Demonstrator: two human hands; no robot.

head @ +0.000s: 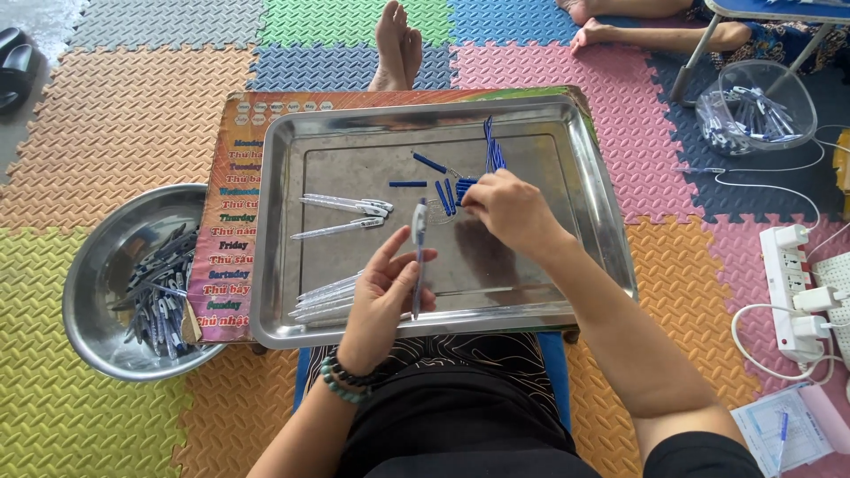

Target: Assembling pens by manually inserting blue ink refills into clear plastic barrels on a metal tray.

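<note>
Pen [419, 257] upright in left hand [382, 296], right hand [506, 211] on blue refills [453, 190]

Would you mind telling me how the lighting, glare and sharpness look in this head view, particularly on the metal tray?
Head view: soft, even daylight; the steel tray shows mild sheen and a dark reflection under the right hand, no harsh glare. The left hand and its pen are sharp. The frame edges bow slightly from wide-angle distortion.

Printed things near the metal tray

A colourful lettered board [232, 212] lies flat under the tray, orange-edged; a white-and-blue printed paper sheet [784, 434] rests on the floor mat, lower right.
</note>
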